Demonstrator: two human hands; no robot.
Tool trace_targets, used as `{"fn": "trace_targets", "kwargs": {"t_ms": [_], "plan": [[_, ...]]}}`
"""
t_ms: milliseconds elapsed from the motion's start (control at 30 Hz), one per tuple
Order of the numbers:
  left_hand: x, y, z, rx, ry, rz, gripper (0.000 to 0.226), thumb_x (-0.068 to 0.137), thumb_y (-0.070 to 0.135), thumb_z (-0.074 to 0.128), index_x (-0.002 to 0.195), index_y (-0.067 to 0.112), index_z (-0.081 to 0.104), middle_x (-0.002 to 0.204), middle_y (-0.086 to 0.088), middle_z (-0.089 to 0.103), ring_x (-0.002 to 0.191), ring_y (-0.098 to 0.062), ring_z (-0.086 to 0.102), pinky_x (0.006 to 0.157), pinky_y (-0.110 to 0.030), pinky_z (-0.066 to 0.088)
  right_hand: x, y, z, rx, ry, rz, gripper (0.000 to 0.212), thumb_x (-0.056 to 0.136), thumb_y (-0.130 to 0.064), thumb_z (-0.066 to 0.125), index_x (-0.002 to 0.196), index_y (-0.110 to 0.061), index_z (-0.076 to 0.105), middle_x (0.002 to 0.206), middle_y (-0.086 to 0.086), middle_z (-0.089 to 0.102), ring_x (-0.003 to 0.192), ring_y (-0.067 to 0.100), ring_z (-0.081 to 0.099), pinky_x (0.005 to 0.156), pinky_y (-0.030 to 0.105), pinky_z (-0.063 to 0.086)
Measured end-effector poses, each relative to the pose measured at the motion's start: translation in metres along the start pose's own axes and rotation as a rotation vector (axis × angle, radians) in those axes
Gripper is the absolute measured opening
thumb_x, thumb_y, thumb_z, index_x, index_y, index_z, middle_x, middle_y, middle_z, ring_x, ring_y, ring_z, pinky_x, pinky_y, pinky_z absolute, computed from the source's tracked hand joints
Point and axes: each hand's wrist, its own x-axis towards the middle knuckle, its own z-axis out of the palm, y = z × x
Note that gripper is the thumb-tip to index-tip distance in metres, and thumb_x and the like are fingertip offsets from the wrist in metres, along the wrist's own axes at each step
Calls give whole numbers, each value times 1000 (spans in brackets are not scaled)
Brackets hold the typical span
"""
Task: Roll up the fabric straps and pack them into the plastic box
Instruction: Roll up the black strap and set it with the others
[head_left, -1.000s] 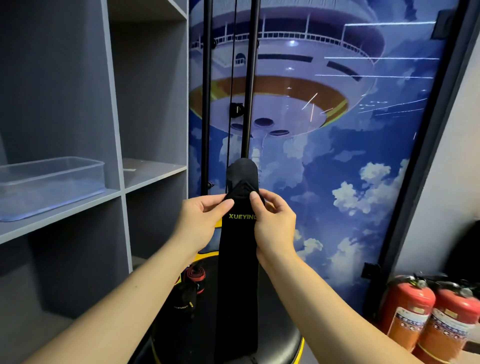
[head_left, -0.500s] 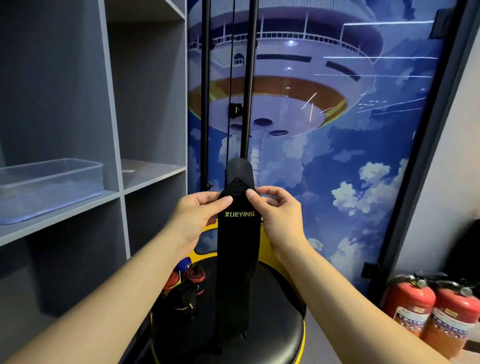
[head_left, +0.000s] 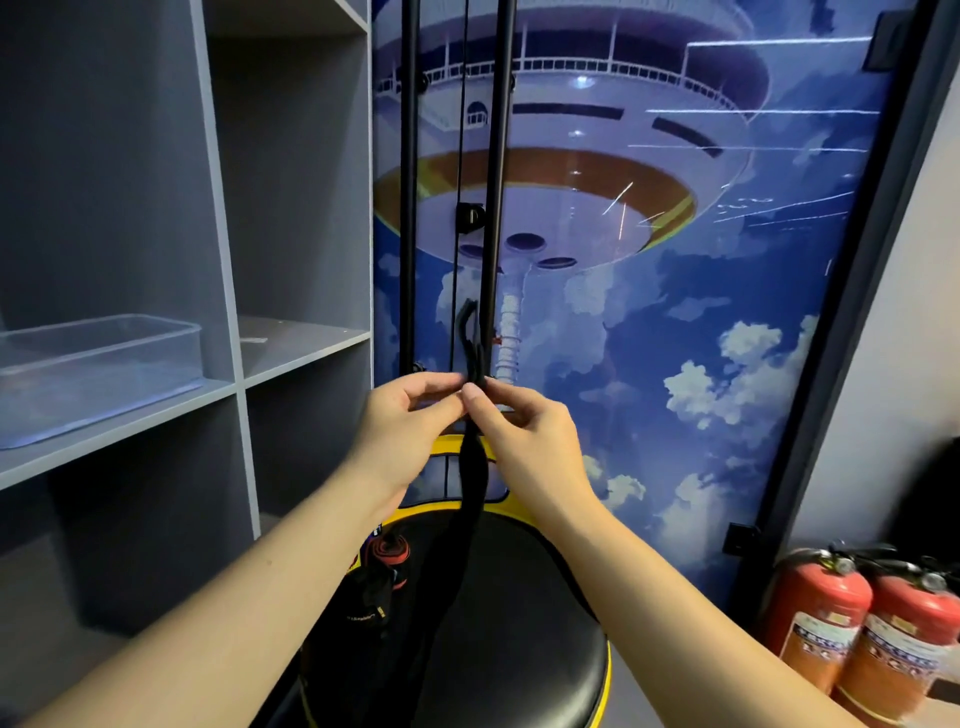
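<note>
Strap (head_left: 474, 483), black fabric, now edge-on to the head camera; half a second ago its flat face with the yellow lettering faced the lens, so it has been twisted about a quarter turn and the lettering is out of sight. Its top end (head_left: 467, 332) sticks up above the fingers as a narrow folded loop, not the broad rounded tab seen before. Left hand (head_left: 405, 415) and right hand (head_left: 524, 426) have closed in: thumbs and forefingers of both pinch the strap at one spot, fingertips touching or nearly so, where earlier they held its two side edges apart. Both grips are closed on the strap. The rest of it hangs straight down between the forearms to the black stool seat (head_left: 519, 623) with yellow rim; whether the lower end rests on the seat, cannot tell.

Judgement: this looks like the first fold that starts the roll; rolling proper not yet begun, whole length still hanging loose.

Clear plastic box (head_left: 98, 364) sits on the grey shelf (head_left: 130, 421) to the left, well apart from the hands, same place as before, nothing visible inside. Other straps, a red and black roll (head_left: 387, 553) and a dark bundle (head_left: 371, 597), lie on the stool's left side, so more remain to pack. Two red fire extinguishers (head_left: 852, 623) stand at lower right, black poles (head_left: 496, 182) behind the hands.
</note>
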Motion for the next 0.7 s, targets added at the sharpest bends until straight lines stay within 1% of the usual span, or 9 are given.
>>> {"fn": "trace_targets", "kwargs": {"t_ms": [67, 133, 233, 300, 367, 433, 533, 600, 700], "plan": [[1, -1, -4, 6, -94, 9, 27, 94, 0, 62, 110, 16, 76, 108, -7, 76, 106, -22, 71, 97, -39, 53, 4, 0, -4, 180, -54, 53, 22, 92, -34, 73, 110, -23, 77, 99, -4, 78, 98, 13, 72, 93, 38, 58], [1, 1, -7, 59, -133, 25, 30, 95, -1, 58, 110, 18, 76, 109, -2, 77, 108, -17, 70, 95, -32, 52, 7, 3, -9, 272, -67, 73, 17, 94, -17, 70, 110, -17, 77, 99, -1, 78, 98, 16, 74, 92, 36, 58], [3, 5, -10, 124, -23, 71, 19, 92, 5, 68, 97, 20, 77, 95, 1, 78, 91, -6, 71, 79, -16, 52, 11, 7, -11, 301, -73, 98, 19, 96, -9, 65, 111, -13, 76, 100, 2, 78, 96, 16, 73, 91, 33, 58], [10, 4, -15, 128, 87, 81, 13, 87, 8, 75, 97, 15, 74, 91, -1, 75, 82, -4, 68, 74, -13, 52, 15, 7, -13, 354, -61, 135, 21, 95, -7, 66, 114, -8, 74, 103, 7, 77, 94, 17, 73, 89, 32, 59], [15, 2, -18, 110, 88, 34, 20, 85, 9, 78, 104, 10, 72, 91, -1, 73, 80, -5, 66, 78, -17, 53, 20, 8, -18, 392, -40, 178, 22, 93, -8, 68, 115, -5, 73, 105, 13, 76, 99, 25, 73, 89, 36, 59], [18, -2, -19, 65, 11, -62, 23, 88, 11, 75, 110, 10, 73, 95, -2, 76, 84, -9, 68, 84, -29, 57, 22, 9, -23, 400, -52, 200, 24, 91, -8, 70, 115, -3, 72, 105, 15, 76, 100, 30, 73, 90, 39, 60], [19, -5, -18, 22, -42, -128, 21, 89, 12, 72, 110, 12, 75, 101, -8, 77, 90, -21, 71, 100, -49, 52, 23, 9, -29, 395, -65, 208, 25, 91, -10, 71, 115, -4, 72, 102, 10, 77, 98, 25, 74, 86, 35, 61], [20, -9, -16, 25, -17, -117, 17, 88, 13, 74, 105, 16, 77, 100, -6, 78, 96, -25, 73, 102, -50, 52, 22, 12, -32, 387, -44, 198, 24, 91, -13, 72, 114, -5, 73, 101, 8, 78, 96, 22, 74, 85, 33, 61], [18, -11, -11, 56, 5, -92, 12, 87, 15, 76, 96, 22, 78, 95, -2, 79, 98, -27, 72, 96, -46, 56, 22, 17, -37, 337, -21, 180, 18, 91, -16, 73, 107, -9, 76, 98, 8, 78, 96, 23, 74, 87, 39, 59]]}}
